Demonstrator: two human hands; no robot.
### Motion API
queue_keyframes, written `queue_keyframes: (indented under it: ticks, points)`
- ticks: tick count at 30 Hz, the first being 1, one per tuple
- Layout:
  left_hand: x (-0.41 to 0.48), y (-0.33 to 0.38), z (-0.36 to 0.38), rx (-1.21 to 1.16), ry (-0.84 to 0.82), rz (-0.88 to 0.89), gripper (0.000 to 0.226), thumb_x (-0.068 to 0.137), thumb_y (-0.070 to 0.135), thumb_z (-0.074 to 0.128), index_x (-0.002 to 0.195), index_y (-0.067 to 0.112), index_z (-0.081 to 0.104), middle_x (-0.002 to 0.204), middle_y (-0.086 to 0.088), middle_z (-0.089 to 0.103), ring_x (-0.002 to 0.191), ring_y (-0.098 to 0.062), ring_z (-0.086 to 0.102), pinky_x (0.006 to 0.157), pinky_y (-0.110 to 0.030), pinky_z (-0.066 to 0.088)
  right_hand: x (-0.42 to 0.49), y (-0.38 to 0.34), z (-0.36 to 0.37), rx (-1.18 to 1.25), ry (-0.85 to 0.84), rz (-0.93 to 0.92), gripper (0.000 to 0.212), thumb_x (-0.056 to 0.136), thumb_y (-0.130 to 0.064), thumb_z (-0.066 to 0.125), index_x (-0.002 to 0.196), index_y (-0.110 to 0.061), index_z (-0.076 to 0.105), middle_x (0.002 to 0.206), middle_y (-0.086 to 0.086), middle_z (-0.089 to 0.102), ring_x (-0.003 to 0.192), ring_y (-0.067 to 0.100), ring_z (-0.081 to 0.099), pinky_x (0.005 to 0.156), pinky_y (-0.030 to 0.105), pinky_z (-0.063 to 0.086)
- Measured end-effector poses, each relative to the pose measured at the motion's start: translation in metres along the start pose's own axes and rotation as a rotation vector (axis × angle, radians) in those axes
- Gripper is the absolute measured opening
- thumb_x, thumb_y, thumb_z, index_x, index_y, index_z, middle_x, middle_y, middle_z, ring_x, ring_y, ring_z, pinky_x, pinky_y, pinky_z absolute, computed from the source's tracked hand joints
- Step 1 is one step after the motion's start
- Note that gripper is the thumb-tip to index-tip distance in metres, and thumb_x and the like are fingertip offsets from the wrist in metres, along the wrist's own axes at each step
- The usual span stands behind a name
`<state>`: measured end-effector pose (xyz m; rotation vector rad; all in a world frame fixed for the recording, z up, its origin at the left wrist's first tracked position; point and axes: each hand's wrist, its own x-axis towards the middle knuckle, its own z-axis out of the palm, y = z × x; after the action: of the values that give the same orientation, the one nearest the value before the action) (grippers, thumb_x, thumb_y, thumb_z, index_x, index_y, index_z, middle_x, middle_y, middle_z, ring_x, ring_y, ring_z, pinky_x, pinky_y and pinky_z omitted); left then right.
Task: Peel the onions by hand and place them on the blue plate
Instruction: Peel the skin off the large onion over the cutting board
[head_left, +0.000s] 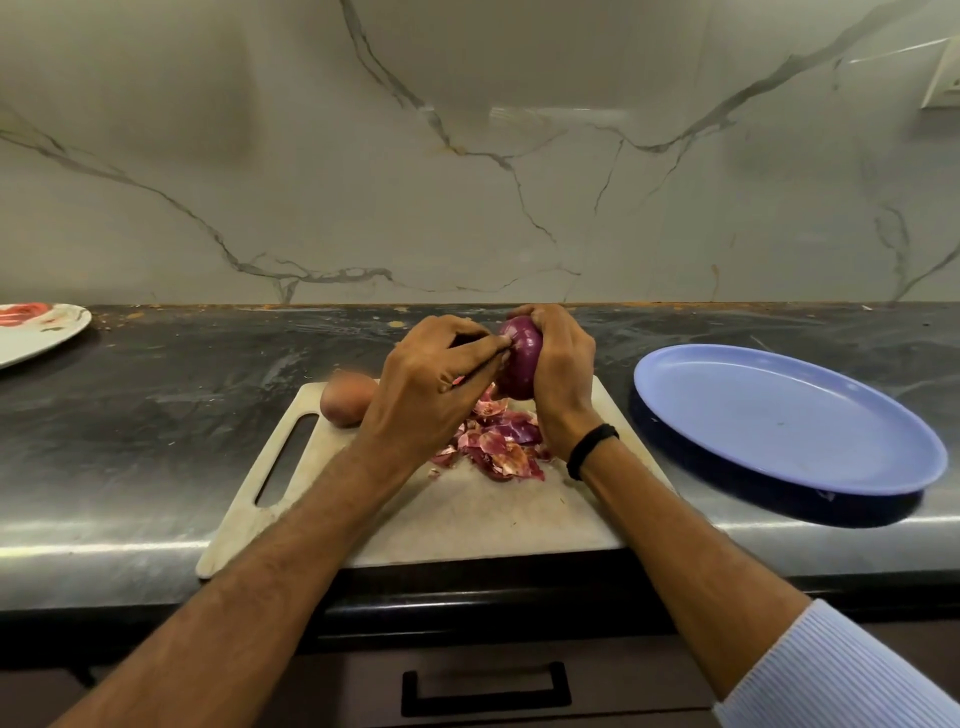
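Observation:
My right hand (561, 364) grips a glossy purple onion (522, 358), held above the cutting board (467, 514). With its fingertips, my left hand (431, 384) pinches at the onion's left end. A heap of reddish onion skins (498, 441) lies on the board under both hands. A second onion (347, 399), still in its brownish skin, sits at the board's far left corner, partly behind my left hand. The blue plate (779, 415) stands to the right of the board with nothing on it.
A white plate with a red pattern (36, 332) sits at the far left of the dark counter. The marble wall rises right behind the counter. A drawer handle (485, 688) shows below the counter's front edge.

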<state>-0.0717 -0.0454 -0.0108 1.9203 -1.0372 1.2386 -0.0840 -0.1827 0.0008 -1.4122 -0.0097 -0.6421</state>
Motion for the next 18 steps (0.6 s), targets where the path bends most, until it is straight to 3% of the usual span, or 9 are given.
queue_keyframes:
  ticks: [5, 8, 10, 15, 18]
  points:
    - [0.0, 0.006, 0.0, 0.045, -0.015, -0.076, 0.019, 0.092, 0.015, 0.068, 0.101, 0.001, 0.076, 0.092, -0.01, 0.072, 0.086, -0.021, 0.066, 0.08, -0.037, 0.056, 0.0, 0.003, 0.0, -0.042, -0.009, -0.062, 0.025, 0.1, -0.012, 0.044, 0.097, 0.001, 0.066, 0.091, 0.004, 0.063, 0.078, 0.014, 0.059, 0.062, 0.026, 0.052]
    - [0.002, 0.012, 0.0, 0.017, -0.026, -0.176, 0.016, 0.088, 0.017, 0.067, 0.094, 0.006, 0.076, 0.088, -0.006, 0.07, 0.08, -0.014, 0.062, 0.077, -0.026, 0.053, 0.0, 0.005, 0.0, -0.05, -0.022, -0.061, 0.025, 0.1, -0.011, 0.044, 0.101, 0.002, 0.065, 0.097, 0.011, 0.064, 0.08, 0.015, 0.058, 0.058, 0.018, 0.051]
    - [0.005, 0.016, -0.002, -0.056, -0.008, -0.277, 0.008, 0.085, 0.014, 0.071, 0.089, 0.01, 0.077, 0.084, 0.0, 0.07, 0.076, -0.008, 0.06, 0.074, -0.021, 0.052, 0.0, 0.007, 0.002, -0.03, -0.042, -0.038, 0.026, 0.1, -0.014, 0.044, 0.104, 0.002, 0.065, 0.102, 0.015, 0.063, 0.083, 0.018, 0.059, 0.059, 0.02, 0.054]
    - [0.007, 0.013, -0.007, -0.236, 0.055, -0.556, 0.009, 0.084, 0.015, 0.073, 0.08, 0.017, 0.081, 0.071, 0.011, 0.073, 0.068, -0.009, 0.069, 0.067, -0.026, 0.058, 0.006, 0.0, 0.002, 0.213, 0.095, 0.167, 0.028, 0.093, -0.038, 0.047, 0.096, -0.018, 0.067, 0.113, 0.016, 0.064, 0.102, 0.037, 0.065, 0.075, 0.057, 0.058]
    - [0.006, 0.016, -0.008, -0.235, 0.09, -0.579, 0.013, 0.087, 0.017, 0.073, 0.086, 0.028, 0.079, 0.073, 0.014, 0.074, 0.069, -0.006, 0.07, 0.067, -0.021, 0.057, 0.008, -0.003, 0.0, 0.271, 0.142, 0.212, 0.025, 0.096, -0.035, 0.046, 0.094, -0.02, 0.066, 0.111, 0.016, 0.064, 0.104, 0.042, 0.065, 0.075, 0.061, 0.056]
